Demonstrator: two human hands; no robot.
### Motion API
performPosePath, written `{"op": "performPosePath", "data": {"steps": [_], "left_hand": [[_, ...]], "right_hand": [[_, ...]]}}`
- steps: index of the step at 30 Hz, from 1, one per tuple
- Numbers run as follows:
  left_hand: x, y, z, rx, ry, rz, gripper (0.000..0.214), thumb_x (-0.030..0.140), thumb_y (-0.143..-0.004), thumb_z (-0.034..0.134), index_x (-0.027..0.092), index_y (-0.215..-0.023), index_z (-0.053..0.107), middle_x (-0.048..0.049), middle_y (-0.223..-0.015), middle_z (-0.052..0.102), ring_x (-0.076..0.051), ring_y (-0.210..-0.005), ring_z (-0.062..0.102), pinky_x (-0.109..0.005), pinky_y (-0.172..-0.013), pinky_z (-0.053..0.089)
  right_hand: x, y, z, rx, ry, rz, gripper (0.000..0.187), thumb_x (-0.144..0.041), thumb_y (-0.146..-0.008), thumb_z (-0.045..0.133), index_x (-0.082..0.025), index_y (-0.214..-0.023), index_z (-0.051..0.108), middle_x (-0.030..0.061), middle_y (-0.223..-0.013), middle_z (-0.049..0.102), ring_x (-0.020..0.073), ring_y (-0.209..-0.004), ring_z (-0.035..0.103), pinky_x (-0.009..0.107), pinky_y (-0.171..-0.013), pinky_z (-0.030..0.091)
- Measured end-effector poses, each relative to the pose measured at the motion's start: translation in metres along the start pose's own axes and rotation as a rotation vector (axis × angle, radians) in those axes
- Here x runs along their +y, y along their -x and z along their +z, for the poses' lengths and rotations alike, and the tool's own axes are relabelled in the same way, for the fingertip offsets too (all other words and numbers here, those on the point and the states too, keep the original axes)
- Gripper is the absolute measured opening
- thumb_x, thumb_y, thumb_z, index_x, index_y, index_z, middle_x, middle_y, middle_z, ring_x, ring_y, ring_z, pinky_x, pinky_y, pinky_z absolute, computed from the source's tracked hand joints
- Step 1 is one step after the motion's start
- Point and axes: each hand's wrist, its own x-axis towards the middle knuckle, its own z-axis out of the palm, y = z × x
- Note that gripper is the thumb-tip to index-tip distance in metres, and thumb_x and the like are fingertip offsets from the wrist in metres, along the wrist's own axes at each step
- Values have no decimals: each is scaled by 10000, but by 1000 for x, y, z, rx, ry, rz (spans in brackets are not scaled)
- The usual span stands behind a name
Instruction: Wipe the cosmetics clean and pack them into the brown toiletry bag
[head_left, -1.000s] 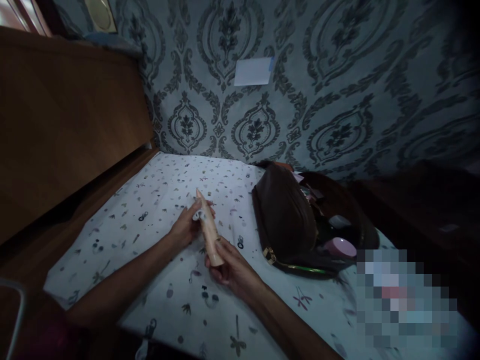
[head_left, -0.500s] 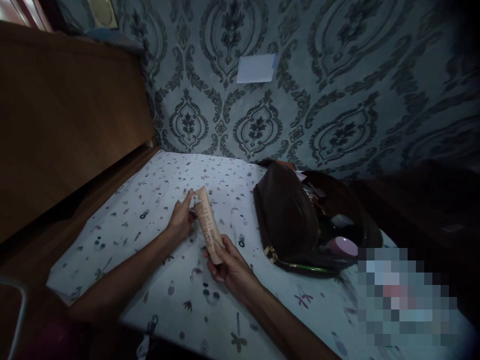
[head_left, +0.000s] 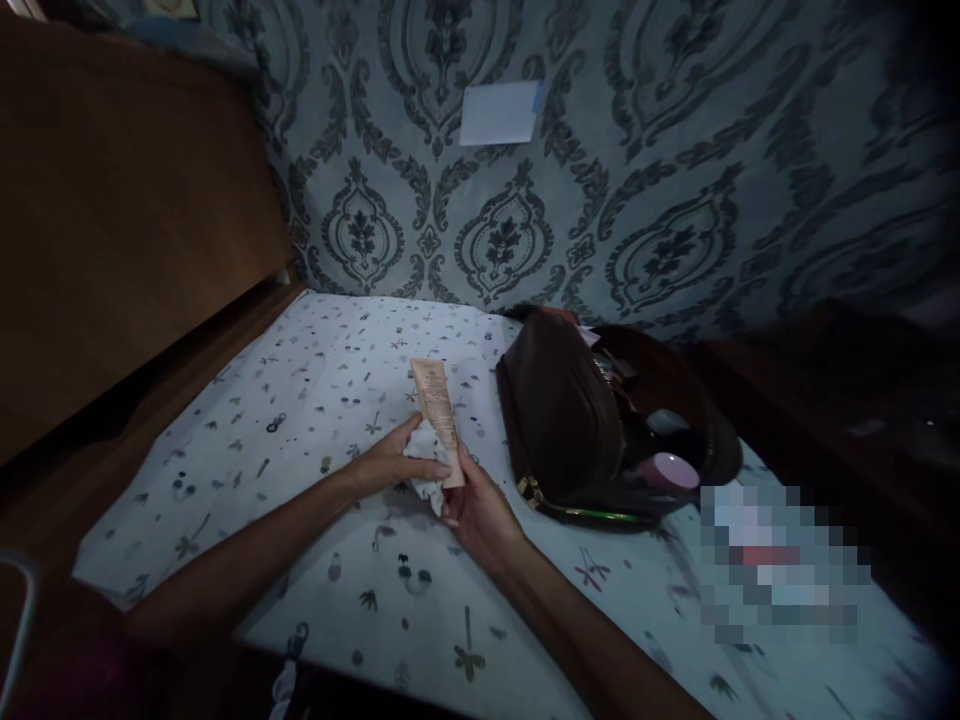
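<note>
A beige squeeze tube [head_left: 436, 405] with small printed text stands tilted above the patterned white sheet [head_left: 352, 370]. Around its lower end, my right hand [head_left: 480, 510] is closed. My left hand [head_left: 394, 462] grips a crumpled white cloth or tissue [head_left: 425, 455] and presses it against the tube's lower left side. The cloth covers part of the tube there, and some fingers of both hands are hidden behind these two things.
A dark brown bag [head_left: 559, 400] lies unzipped to the right, a pink round item [head_left: 670, 471] and other items inside it. Wooden furniture [head_left: 135, 220] borders the left side. Patterned wallpaper rises behind, with a white card [head_left: 500, 113] on it. A blurred-out patch covers the right.
My left hand and the cloth have moved from the tube's upper end down to its lower end, near my right hand. The tube is more upright. The view has shifted slightly.
</note>
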Motion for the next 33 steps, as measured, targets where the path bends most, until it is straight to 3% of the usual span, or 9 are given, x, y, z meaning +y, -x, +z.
{"op": "performPosePath", "data": {"steps": [5, 10, 17, 21, 25, 30, 33], "left_hand": [[-4, -8, -2, 133, 139, 118, 619, 449, -503, 915, 149, -992, 683, -62, -808, 716, -183, -726, 656, -278, -717, 505], [12, -6, -7, 170, 221, 182, 591, 666, -708, 694, 170, -1030, 670, -98, -825, 721, -216, -736, 660, -294, -632, 510], [34, -7, -22, 239, 334, 196, 299, 406, -805, 647, 146, -948, 686, -96, -833, 727, -223, -770, 685, -347, -716, 558], [48, -2, -36, 125, 229, 215, 360, 434, -792, 667, 147, -1008, 684, -122, -926, 725, -255, -819, 700, -357, -713, 554], [69, 7, -55, 14, -37, 198, 513, 523, -734, 718, 127, -1059, 696, -179, -975, 716, -296, -806, 697, -365, -692, 539], [86, 16, -61, 105, -510, 286, 441, 464, -707, 766, 150, -1014, 730, -131, -969, 717, -256, -846, 656, -269, -708, 489], [82, 13, -57, 172, -750, 412, 293, 425, -752, 725, 174, -904, 717, -62, -946, 687, -229, -912, 616, -254, -788, 460]], "right_hand": [[-7, 4, -2, -245, -37, 211, 409, -572, -840, 593, -174, -759, 543, -60, -491, 466, 35, -340, 243, 169, -331, 120], [-6, 5, -4, -437, -53, 338, 442, -551, -893, 512, -125, -962, 611, -96, -453, 413, 23, -316, 150, 153, -321, 95], [-3, 8, 1, -355, 101, 386, 554, -637, -841, 559, -108, -986, 638, -65, -464, 465, 19, -316, 234, 147, -327, 75], [-1, 9, 6, -217, 305, 165, 595, -710, -743, 624, -127, -863, 627, -52, -468, 490, 34, -313, 311, 162, -321, 111], [-3, 9, 5, -108, 529, -89, 572, -752, -729, 593, -184, -709, 532, -47, -457, 492, 60, -324, 347, 190, -331, 171], [-7, 13, 2, -55, 896, -382, 529, -684, -862, 467, -195, -667, 520, -44, -452, 451, 95, -410, 408, 228, -422, 296], [-6, 15, 1, -24, 1004, -427, 482, -623, -911, 423, -189, -753, 561, -44, -484, 462, 113, -454, 435, 242, -477, 335]]}}
